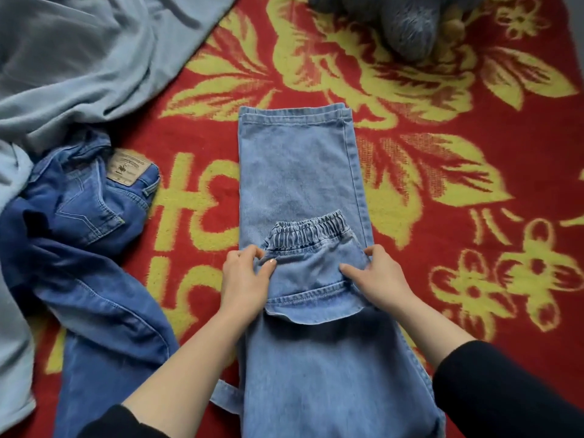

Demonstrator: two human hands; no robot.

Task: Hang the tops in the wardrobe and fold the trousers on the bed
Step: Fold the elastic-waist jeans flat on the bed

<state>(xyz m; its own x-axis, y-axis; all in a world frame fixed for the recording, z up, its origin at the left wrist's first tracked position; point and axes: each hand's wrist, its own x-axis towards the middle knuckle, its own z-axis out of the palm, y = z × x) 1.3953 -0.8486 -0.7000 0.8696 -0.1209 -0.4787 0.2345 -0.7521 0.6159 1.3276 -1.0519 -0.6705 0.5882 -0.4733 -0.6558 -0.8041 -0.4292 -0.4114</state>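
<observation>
Fingers (249, 251) of the left hand (245, 281) and right hand (380, 279) are clamped on the folded-over waist of the light trousers (297, 172); darker jeans (94, 222) are crumpled left of them.

A red blanket (442, 216) is spread under everything, patterned with large yellow flowers and leaves; yellow lettering is woven in at left of centre. A grey furry object (407, 23), possibly a plush toy, is laid on it at the top edge, cut off by the frame.

Red/yel. floral blanket (521, 128), soft light
</observation>
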